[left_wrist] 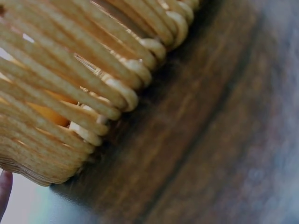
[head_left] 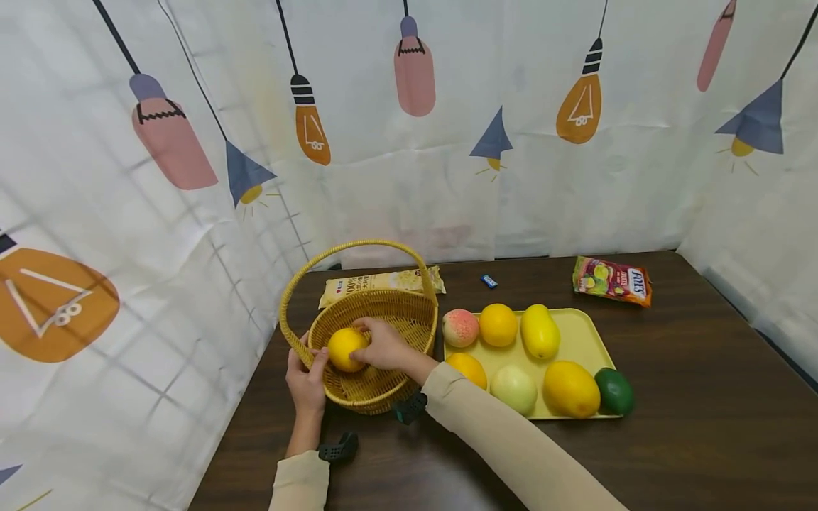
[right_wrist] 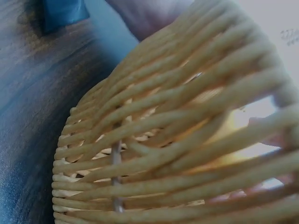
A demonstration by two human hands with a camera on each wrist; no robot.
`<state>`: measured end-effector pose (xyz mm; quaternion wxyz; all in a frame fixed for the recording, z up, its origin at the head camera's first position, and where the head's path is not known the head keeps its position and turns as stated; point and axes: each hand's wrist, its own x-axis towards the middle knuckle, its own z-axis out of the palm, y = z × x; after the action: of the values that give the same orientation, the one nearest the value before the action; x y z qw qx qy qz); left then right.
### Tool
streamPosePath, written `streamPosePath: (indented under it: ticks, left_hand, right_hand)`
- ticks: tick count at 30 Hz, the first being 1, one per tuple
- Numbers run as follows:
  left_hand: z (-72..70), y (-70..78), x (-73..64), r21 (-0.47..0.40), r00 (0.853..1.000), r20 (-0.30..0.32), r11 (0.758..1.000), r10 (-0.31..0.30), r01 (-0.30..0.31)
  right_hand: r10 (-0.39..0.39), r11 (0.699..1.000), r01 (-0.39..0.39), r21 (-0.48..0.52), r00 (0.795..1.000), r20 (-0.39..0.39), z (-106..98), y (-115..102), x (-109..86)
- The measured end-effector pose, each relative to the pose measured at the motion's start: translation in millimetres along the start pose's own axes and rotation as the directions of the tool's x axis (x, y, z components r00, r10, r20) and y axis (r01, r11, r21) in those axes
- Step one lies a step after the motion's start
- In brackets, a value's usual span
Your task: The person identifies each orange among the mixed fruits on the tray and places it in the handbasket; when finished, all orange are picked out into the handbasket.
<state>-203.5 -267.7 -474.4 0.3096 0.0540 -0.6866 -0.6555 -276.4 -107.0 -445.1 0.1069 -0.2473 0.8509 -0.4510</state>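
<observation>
A woven yellow wicker basket (head_left: 377, 404) with a tall arched handle stands on the left part of the table. At its left side my left hand (head_left: 307, 383) grips the rim near the handle's foot. My right hand (head_left: 388, 346) reaches over the basket and holds an orange (head_left: 346, 348) inside it, thumb and fingers around the fruit's right side. In the left wrist view the basket's weave (left_wrist: 60, 102) fills the upper left, with a fingertip (left_wrist: 4, 189) at the edge. Through the weave (right_wrist: 140, 154) in the right wrist view, the hand and orange show only partly.
Right of the basket, a yellow tray (head_left: 588, 341) bears a peach (head_left: 460, 328), a mango (head_left: 540, 331) and several other fruits. A dark green fruit (head_left: 615, 392) overlaps its front right corner. Behind are a long snack packet (head_left: 383, 282), a small blue wrapper (head_left: 488, 281) and a colourful bag (head_left: 612, 281).
</observation>
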Motion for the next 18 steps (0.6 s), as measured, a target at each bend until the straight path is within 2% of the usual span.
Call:
streamPosePath:
  ticks: [7, 15, 18]
  left_hand:
    - [2.0, 2.7, -0.6, 0.014, 1.000, -0.003, 1.000, -0.007, 0.007]
    - [2.0, 1.9, -0.9, -0.009, 1.000, -0.013, 1.000, -0.015, 0.015]
    - [1.1, 1.2, -1.0, -0.013, 1.000, -0.015, 1.000, -0.019, 0.019]
  right_hand:
    - [-0.103, 0.995, 0.103, -0.003, 0.994, -0.047, -24.5, -3.7, -27.7]
    - [-0.148, 0.969, 0.172, 0.176, 0.978, -0.146, -53.5, 7.8, -67.6]
    - [-0.156, 0.958, 0.191, 0.213, 0.972, -0.174, -64.1, 11.5, -82.1]
